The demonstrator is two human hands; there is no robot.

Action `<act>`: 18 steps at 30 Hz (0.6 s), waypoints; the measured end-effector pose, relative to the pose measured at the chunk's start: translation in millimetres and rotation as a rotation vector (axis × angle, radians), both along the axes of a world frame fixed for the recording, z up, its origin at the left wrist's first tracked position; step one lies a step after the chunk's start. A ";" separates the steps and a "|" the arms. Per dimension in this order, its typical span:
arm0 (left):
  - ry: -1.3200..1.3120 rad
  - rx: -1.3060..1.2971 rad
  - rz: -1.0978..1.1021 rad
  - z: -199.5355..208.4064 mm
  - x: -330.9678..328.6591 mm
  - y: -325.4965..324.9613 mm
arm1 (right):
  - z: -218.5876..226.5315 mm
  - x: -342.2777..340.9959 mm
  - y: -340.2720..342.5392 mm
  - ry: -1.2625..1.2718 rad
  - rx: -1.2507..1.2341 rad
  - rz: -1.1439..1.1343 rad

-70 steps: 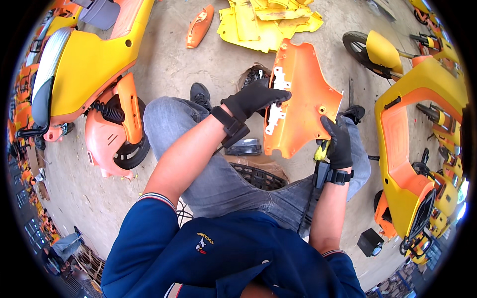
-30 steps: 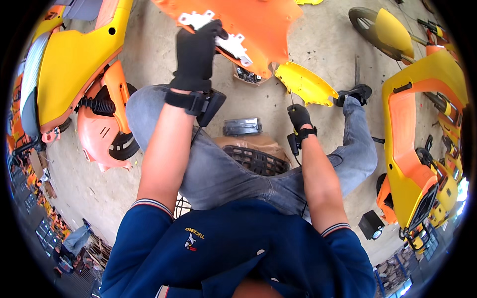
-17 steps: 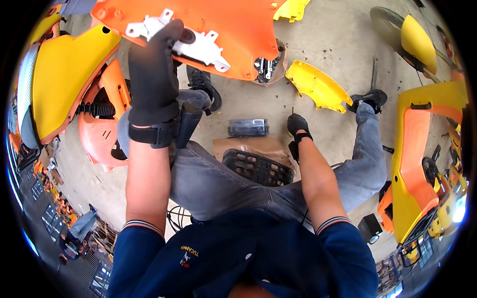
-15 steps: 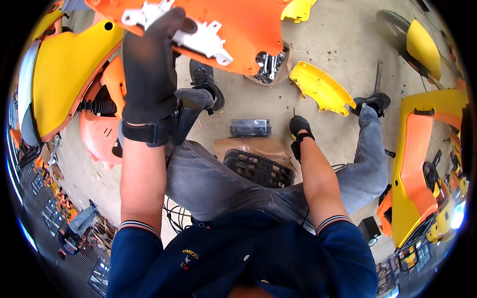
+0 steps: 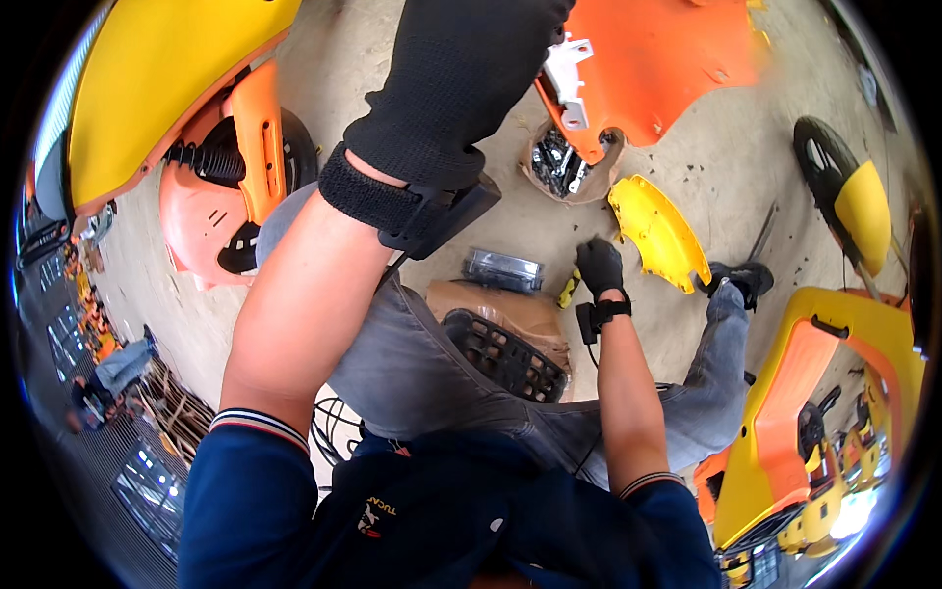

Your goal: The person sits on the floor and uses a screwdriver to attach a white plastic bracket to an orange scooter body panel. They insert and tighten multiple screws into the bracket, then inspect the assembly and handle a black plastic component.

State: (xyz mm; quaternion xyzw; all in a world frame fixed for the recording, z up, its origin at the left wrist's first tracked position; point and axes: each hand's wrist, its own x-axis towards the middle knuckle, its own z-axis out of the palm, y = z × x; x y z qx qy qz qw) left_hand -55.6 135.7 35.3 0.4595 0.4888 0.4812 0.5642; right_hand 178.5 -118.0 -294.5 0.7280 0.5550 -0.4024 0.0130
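A large orange plastic panel (image 5: 648,69) with a white bracket (image 5: 566,79) on its edge is held up at the top of the head view. My left hand (image 5: 471,83), in a black glove, grips the panel's left edge; its fingertips are cut off by the frame. Low over the floor, my gloved right hand (image 5: 601,265) has curled fingers, and what they hold, if anything, is hidden. Right beside it shows a yellow-and-black tool handle (image 5: 569,288). A curved yellow panel (image 5: 659,236) lies just beyond and right of that hand.
An open bag of metal parts (image 5: 569,165) stands below the orange panel. Between my legs are a clear plastic box (image 5: 503,269), brown cardboard (image 5: 491,299) and a black slotted part (image 5: 505,355). Partly built yellow-and-orange vehicles stand left (image 5: 167,88) and right (image 5: 756,442).
My left hand has swung right and farther away, carrying the orange panel. At my right hand, the tool's thin shaft no longer shows ahead of the fingers; its yellow handle now appears left of the hand.
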 end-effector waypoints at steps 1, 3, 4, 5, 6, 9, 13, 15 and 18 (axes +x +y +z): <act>0.025 0.003 0.009 0.3 -3.1 -0.5 | 10.0 -15.6 21.7 0.175 0.069 -0.109; 0.081 0.012 0.038 1.0 -10.2 -2.8 | 43.0 -53.5 73.3 0.284 0.294 -0.107; 0.017 -0.029 0.075 1.4 -10.4 -3.2 | 48.6 -70.3 95.7 0.263 0.389 -0.073; -0.047 -0.069 0.103 0.3 -7.5 -2.9 | 30.3 -81.7 110.3 0.210 0.410 -0.041; -0.114 -0.108 0.131 -2.3 -6.4 -2.8 | 10.9 -93.4 125.2 0.219 0.533 -0.068; 0.808 0.461 -0.087 -14.7 -37.3 -8.7 | -30.0 -113.5 155.1 0.180 0.495 -0.011; 0.971 0.649 -0.140 -28.7 -42.0 -3.5 | -111.0 -116.4 152.9 0.050 0.495 0.002; 0.857 0.644 -0.178 -22.3 -35.6 -0.4 | -122.1 -108.8 148.7 0.032 0.464 -0.021; 0.837 0.406 -0.120 -12.4 -27.2 -3.1 | -118.7 -108.2 146.2 0.089 0.453 -0.009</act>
